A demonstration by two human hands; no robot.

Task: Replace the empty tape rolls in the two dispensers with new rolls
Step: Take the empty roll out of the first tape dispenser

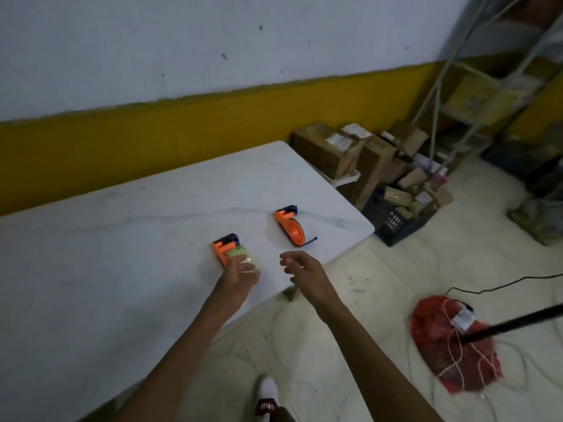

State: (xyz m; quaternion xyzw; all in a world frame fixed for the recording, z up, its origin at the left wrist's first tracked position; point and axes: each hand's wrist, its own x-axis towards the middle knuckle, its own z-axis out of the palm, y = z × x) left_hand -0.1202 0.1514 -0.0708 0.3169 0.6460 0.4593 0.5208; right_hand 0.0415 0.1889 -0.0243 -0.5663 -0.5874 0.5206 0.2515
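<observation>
Two orange tape dispensers with dark blue ends lie on the white table (122, 239). The left dispenser (224, 248) carries a pale clear tape roll (243, 257). My left hand (239, 277) rests on that roll, fingers curled over it. The right dispenser (288, 225) lies on its side further right, its orange wheel showing and a dark strap trailing from it. Between the two dispensers, my right hand (301, 269) hovers above the table's near edge with fingers apart and nothing in it.
The table's right corner (367, 231) ends close to the right dispenser. Beyond it, cardboard boxes (350, 153) and a dark crate (396, 220) stand on the floor. A red mesh bag (451, 342) with cables and a black pole (518, 321) lie at the right.
</observation>
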